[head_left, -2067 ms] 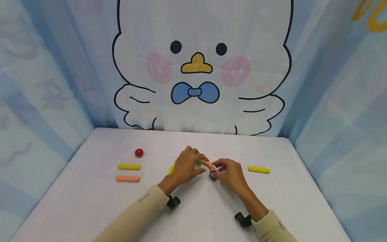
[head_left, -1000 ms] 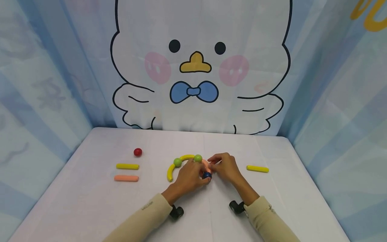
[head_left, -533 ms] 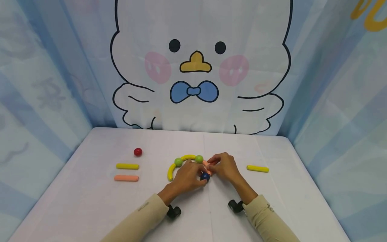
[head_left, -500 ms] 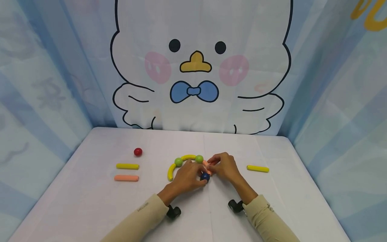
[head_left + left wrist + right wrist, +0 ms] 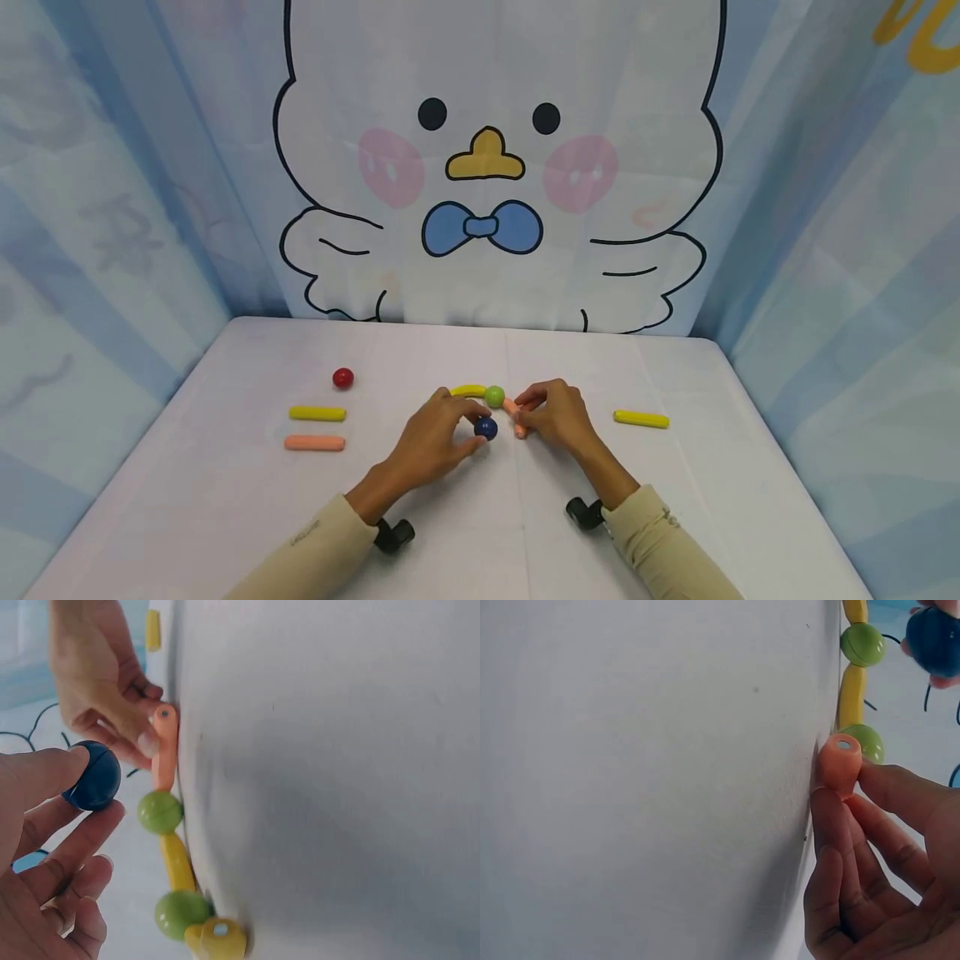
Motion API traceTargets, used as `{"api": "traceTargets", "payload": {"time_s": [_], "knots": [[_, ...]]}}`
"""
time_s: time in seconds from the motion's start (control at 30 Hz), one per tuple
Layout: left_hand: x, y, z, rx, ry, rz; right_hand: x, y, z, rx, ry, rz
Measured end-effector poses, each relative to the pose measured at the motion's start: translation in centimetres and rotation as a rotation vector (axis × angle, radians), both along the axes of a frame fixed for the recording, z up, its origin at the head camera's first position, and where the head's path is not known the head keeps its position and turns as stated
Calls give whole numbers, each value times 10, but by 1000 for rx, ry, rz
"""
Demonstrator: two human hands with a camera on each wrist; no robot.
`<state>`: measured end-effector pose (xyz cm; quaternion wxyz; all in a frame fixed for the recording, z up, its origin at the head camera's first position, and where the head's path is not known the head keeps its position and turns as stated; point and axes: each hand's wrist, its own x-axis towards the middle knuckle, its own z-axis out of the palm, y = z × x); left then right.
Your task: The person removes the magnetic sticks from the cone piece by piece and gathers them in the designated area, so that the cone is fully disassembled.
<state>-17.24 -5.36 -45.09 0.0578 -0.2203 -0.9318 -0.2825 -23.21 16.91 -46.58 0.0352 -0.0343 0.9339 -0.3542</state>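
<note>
My left hand (image 5: 427, 437) pinches a dark blue ball (image 5: 486, 428) between thumb and fingers, apart from the chain of toy pieces. With thumb and fingertips my right hand (image 5: 557, 417) holds an orange curved stick (image 5: 519, 431); its near end shows a silvery dot in the right wrist view. The stick's far end meets a green ball (image 5: 494, 397). From there the chain runs on through a yellow curved stick (image 5: 468, 390), a second green ball (image 5: 182, 915) and another yellow curved stick (image 5: 225, 941). In the head view my left hand hides those last two pieces.
On the left of the white table (image 5: 450, 550) lie a red ball (image 5: 342, 378), a straight yellow stick (image 5: 317, 413) and a straight orange stick (image 5: 314, 443). Another yellow stick (image 5: 641, 419) lies to the right. A printed cloth (image 5: 480, 283) hangs behind the table.
The blue ball, earlier at the orange stick's near end, has come away leftward in my left hand. That hand now covers the chain's left part. My right hand has stayed on the orange stick.
</note>
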Motion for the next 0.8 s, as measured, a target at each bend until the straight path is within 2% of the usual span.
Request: {"api": "traceTargets", "payload": {"time_s": [0.37, 0.53, 0.8], "knots": [[-2, -32, 15, 7, -7, 111, 2, 0, -1, -13, -7, -20], [-7, -46, 19, 31, 4, 135, 2, 0, -2, -10, 7, -7], [-18, -70, 26, 21, 37, 193, 3, 1, -2, -15, 12, -8]]}}
